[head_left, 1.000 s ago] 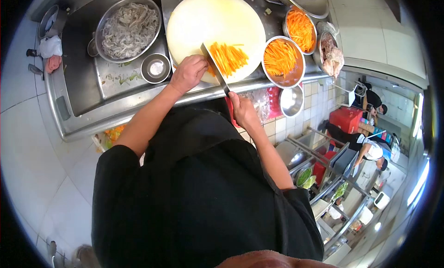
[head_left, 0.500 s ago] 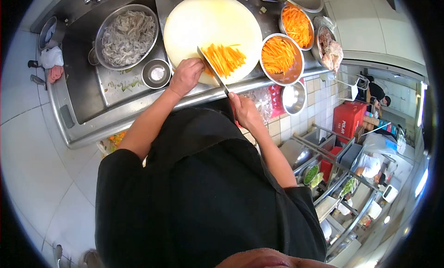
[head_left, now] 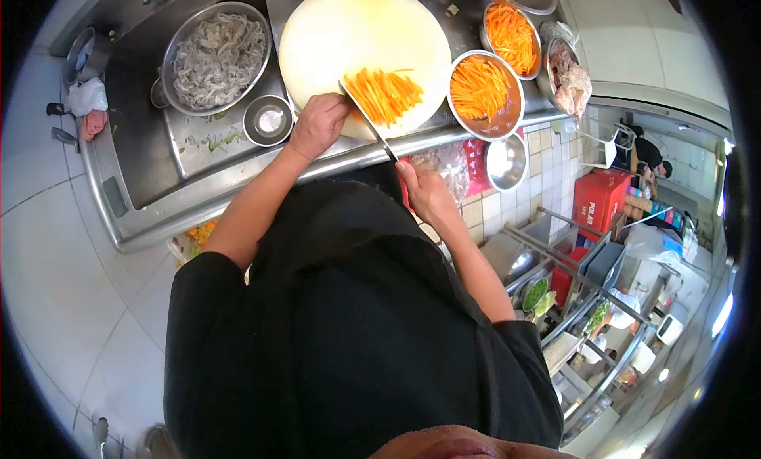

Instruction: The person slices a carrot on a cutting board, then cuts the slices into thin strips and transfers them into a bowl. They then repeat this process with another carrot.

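Observation:
On the round white cutting board (head_left: 357,35) lies a pile of carrot strips (head_left: 386,94). My right hand (head_left: 428,191) is wrapped round the handle of a knife (head_left: 371,124), whose blade slants across the front of the board along the pile's left side. Close against the blade's other side is my left hand (head_left: 319,126), its fingers curled down at the board. A little orange shows by those fingertips, apparently carrot; most of it is hidden under the hand.
Right of the board stand two steel bowls of carrot strips (head_left: 479,90) (head_left: 511,39), with raw meat (head_left: 571,86) beyond. In the sink, a colander (head_left: 265,43) holds pale shredded food. A small steel bowl (head_left: 268,120) sits near my left wrist. People work in the background.
The view has shifted slightly. Both hands and the knife stay in nearly the same place at the board, the blade still beside the carrot strips.

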Demonstrator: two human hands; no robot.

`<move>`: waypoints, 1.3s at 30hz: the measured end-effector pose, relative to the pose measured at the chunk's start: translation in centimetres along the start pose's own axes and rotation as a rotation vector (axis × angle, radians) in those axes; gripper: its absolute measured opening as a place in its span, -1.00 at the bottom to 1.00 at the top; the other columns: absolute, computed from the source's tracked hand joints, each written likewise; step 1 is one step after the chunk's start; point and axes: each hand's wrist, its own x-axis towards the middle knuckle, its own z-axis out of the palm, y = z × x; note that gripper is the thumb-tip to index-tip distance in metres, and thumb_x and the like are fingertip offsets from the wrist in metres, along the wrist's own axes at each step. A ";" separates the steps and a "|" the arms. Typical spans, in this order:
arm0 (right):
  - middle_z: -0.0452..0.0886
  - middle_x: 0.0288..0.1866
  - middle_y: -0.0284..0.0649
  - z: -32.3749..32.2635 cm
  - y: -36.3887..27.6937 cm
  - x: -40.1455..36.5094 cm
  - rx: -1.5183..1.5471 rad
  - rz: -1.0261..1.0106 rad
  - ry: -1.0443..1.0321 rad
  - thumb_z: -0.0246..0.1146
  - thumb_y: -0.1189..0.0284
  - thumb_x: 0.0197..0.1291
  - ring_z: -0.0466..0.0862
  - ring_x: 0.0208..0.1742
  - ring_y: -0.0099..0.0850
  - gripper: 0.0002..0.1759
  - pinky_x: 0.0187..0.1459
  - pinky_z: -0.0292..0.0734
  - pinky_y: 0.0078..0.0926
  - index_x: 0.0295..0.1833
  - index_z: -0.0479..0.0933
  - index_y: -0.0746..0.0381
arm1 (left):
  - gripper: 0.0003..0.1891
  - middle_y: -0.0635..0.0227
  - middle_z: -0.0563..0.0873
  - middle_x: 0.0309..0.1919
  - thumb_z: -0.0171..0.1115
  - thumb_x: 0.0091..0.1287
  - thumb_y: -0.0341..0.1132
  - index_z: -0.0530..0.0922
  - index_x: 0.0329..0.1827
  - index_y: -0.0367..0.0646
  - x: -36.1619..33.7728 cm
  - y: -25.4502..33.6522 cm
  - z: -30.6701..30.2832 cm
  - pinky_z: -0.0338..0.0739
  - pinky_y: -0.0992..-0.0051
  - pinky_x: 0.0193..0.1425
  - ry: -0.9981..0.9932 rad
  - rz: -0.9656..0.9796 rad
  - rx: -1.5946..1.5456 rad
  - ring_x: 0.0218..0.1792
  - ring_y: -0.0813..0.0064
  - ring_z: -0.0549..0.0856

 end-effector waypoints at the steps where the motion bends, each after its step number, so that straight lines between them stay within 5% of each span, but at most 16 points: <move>1: 0.67 -0.22 0.35 0.2 0.1 0.1 -0.022 0.033 -0.043 -0.01 -0.10 0.66 0.68 -0.04 0.34 -0.28 0.05 0.51 0.14 -0.06 0.69 0.40 | -0.87 0.18 0.80 -0.09 0.41 0.31 -0.48 0.75 -0.10 -0.23 -0.1 -0.2 0.3 0.62 0.23 0.15 -0.004 -0.017 0.006 0.01 0.11 0.77; 3: 0.69 -0.05 0.40 0.3 0.2 1.4 -0.070 0.077 -0.123 -0.01 -0.08 0.66 0.68 0.13 0.33 -0.29 0.17 0.54 0.14 0.05 0.72 0.39 | -0.87 0.17 0.81 -0.09 0.42 0.31 -0.48 0.75 -0.11 -0.23 -0.2 -0.1 0.5 0.62 0.22 0.17 0.012 -0.027 -0.004 0.01 0.11 0.77; 6: 0.69 -0.07 0.40 0.4 0.5 1.4 -0.017 0.047 -0.104 -0.02 -0.10 0.66 0.66 0.11 0.38 -0.25 0.15 0.54 0.16 0.02 0.72 0.42 | -0.89 0.18 0.80 -0.09 0.41 0.31 -0.47 0.75 -0.13 -0.24 -0.3 -0.6 0.8 0.61 0.21 0.17 0.029 -0.021 0.000 0.00 0.13 0.77; 9: 0.73 -0.28 0.31 0.1 0.4 1.6 -0.028 0.086 -0.116 -0.04 -0.12 0.67 0.76 -0.15 0.27 -0.20 -0.04 0.61 0.09 -0.09 0.70 0.47 | -0.89 0.20 0.78 -0.12 0.39 0.29 -0.47 0.75 -0.15 -0.24 -0.1 -0.4 0.8 0.59 0.21 0.14 0.059 -0.004 0.004 -0.01 0.17 0.76; 15: 0.55 -0.60 -0.12 -2.4 -0.9 0.3 0.259 0.278 -0.182 -0.06 -0.15 0.68 0.62 -0.57 -0.29 -0.18 -0.40 0.54 -0.19 -0.28 0.61 0.43 | -0.91 0.22 0.78 -0.13 0.40 0.29 -0.45 0.74 -0.18 -0.22 0.1 -0.3 0.4 0.58 0.22 0.11 0.031 -0.006 0.013 -0.04 0.19 0.76; 18: 0.56 -0.60 -0.13 -2.5 -0.8 0.1 0.265 0.238 -0.159 -0.05 -0.17 0.67 0.62 -0.56 -0.29 -0.17 -0.38 0.53 -0.19 -0.30 0.61 0.43 | -0.91 0.23 0.79 -0.13 0.40 0.30 -0.44 0.74 -0.18 -0.21 0.1 -0.2 0.3 0.57 0.23 0.10 0.042 -0.019 -0.004 -0.05 0.19 0.76; 24: 0.64 -0.42 0.20 -1.2 0.2 0.1 0.023 0.165 -0.111 -0.05 -0.16 0.66 0.69 -0.30 0.10 -0.18 -0.09 0.53 0.03 -0.20 0.62 0.46 | -0.90 0.22 0.80 -0.10 0.43 0.32 -0.43 0.75 -0.15 -0.20 0.3 -0.1 0.3 0.57 0.23 0.13 0.028 -0.070 -0.037 -0.03 0.16 0.75; 27: 0.46 -0.63 -0.23 -0.3 1.9 0.6 0.062 0.128 -0.094 -0.06 -0.22 0.66 0.54 -0.55 -0.38 -0.19 -0.40 0.44 -0.22 -0.21 0.60 0.37 | -0.91 0.26 0.80 -0.11 0.43 0.31 -0.42 0.75 -0.16 -0.19 0.5 0.0 0.5 0.57 0.24 0.10 0.031 -0.068 -0.022 -0.04 0.18 0.75; 30: 0.47 -0.62 -0.24 -0.3 1.9 0.6 0.084 0.139 -0.106 -0.06 -0.21 0.66 0.54 -0.54 -0.39 -0.21 -0.40 0.44 -0.23 -0.21 0.60 0.35 | -0.90 0.29 0.79 -0.13 0.43 0.29 -0.41 0.73 -0.18 -0.18 0.6 0.0 0.5 0.57 0.25 0.07 0.025 -0.050 -0.003 -0.06 0.23 0.76; 33: 0.61 -0.42 0.22 -0.9 0.6 0.1 0.110 0.193 -0.121 -0.05 -0.14 0.66 0.67 -0.27 0.12 -0.20 -0.06 0.50 0.04 -0.17 0.60 0.48 | -0.91 0.26 0.79 -0.13 0.43 0.30 -0.41 0.73 -0.18 -0.19 0.5 -0.6 0.6 0.57 0.24 0.08 0.027 -0.066 -0.022 -0.06 0.19 0.75; 39: 0.59 -0.51 0.05 -0.8 0.8 -0.1 0.144 0.210 -0.138 -0.06 -0.17 0.66 0.67 -0.35 -0.05 -0.17 -0.14 0.51 -0.04 -0.24 0.61 0.45 | -0.91 0.21 0.80 -0.12 0.42 0.33 -0.43 0.74 -0.15 -0.21 0.7 -0.6 0.5 0.59 0.23 0.08 0.018 -0.084 -0.037 -0.05 0.14 0.76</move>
